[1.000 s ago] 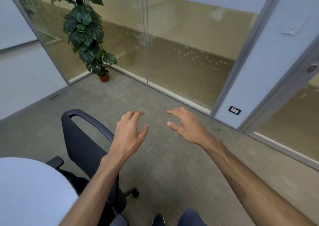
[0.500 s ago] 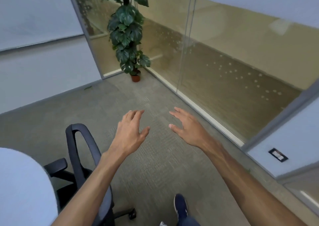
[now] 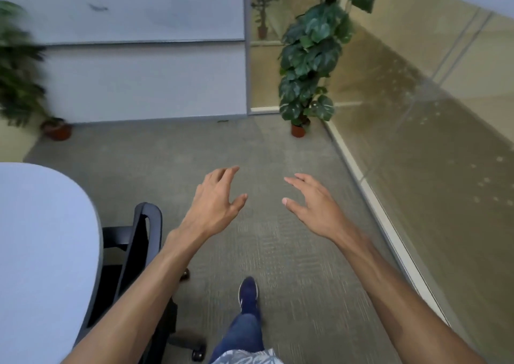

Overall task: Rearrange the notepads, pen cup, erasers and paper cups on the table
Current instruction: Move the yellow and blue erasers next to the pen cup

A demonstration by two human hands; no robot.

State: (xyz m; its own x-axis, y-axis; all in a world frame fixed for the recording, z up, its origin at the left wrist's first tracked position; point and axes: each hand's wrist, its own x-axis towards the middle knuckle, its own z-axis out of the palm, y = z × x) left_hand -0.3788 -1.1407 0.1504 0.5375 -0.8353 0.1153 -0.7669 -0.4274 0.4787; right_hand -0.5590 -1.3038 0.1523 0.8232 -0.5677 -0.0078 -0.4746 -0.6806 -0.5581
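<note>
Head view: the person is turning toward the tabletop (image 3: 41, 238), left hand (image 3: 215, 202) and right hand (image 3: 314, 205) empty, grips apart, rearranging not begun.

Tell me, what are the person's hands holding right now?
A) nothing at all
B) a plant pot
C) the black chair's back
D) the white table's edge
A: the left hand and right hand both hover over the carpet, fingers loosely spread, touching nothing.
</note>
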